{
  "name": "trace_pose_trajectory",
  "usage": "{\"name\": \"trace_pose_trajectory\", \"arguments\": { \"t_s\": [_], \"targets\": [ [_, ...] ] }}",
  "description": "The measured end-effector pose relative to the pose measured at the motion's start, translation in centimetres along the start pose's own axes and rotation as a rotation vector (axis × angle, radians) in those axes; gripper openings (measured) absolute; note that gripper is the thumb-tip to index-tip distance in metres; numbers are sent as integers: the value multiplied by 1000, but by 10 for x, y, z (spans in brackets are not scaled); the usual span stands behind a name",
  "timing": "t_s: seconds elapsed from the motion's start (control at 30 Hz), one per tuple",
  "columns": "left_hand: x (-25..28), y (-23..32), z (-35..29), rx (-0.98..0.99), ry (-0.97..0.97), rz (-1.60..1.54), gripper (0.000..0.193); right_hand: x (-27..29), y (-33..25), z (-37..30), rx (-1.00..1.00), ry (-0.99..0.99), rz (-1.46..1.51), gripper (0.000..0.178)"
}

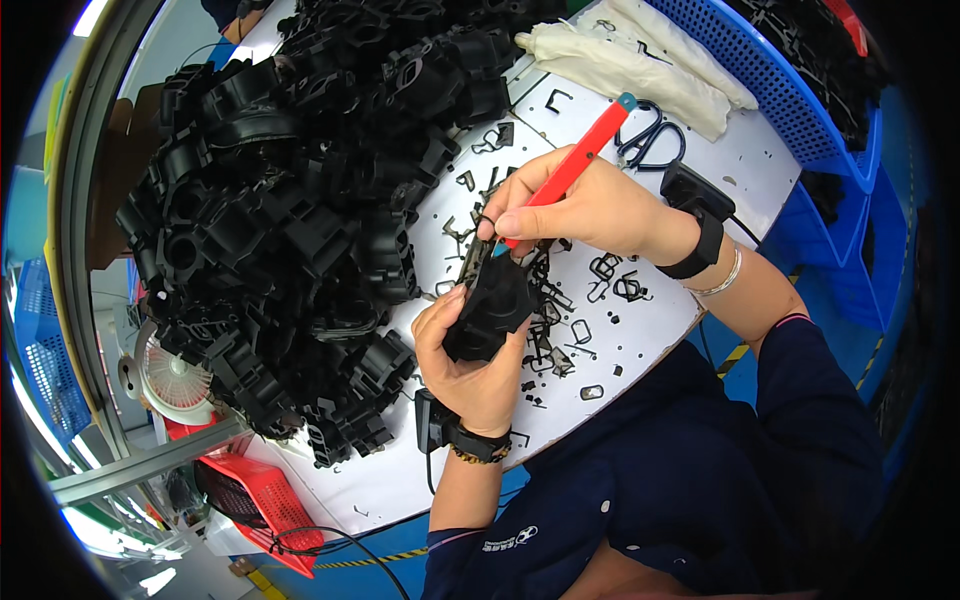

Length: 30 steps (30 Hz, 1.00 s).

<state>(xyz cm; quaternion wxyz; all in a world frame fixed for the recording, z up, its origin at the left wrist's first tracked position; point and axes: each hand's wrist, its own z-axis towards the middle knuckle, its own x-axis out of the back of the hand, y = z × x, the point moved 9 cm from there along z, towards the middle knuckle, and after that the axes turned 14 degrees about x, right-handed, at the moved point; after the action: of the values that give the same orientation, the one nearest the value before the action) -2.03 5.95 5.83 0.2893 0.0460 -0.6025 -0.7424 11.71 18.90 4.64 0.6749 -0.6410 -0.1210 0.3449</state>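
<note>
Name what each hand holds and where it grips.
Left hand: a black plastic part, gripped around its near end. Right hand: a red-handled tool, held by the handle, near its lower tip.

The navy work shirt (660,480) bears a small white emblem (526,535) with tiny white characters (497,546) beside it, too small to read; no other lettering is legible.
</note>
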Motion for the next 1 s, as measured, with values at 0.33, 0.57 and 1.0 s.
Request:
{"name": "trace_pose_trajectory", "arguments": {
  "t_s": [0.33, 0.57, 1.0],
  "targets": [
    [-3, -8, 2, 91, -62, -92, 62, -12, 20, -4, -118, -94, 400, 20],
    [1, -4, 3, 30, -3, -32, 60, 17, -35, 2, 303, 174, -417, 20],
    [3, -4, 0, 37, 1, -8, 60, 22, -35, -4, 180, 145, -563, 25]
  ]
}}
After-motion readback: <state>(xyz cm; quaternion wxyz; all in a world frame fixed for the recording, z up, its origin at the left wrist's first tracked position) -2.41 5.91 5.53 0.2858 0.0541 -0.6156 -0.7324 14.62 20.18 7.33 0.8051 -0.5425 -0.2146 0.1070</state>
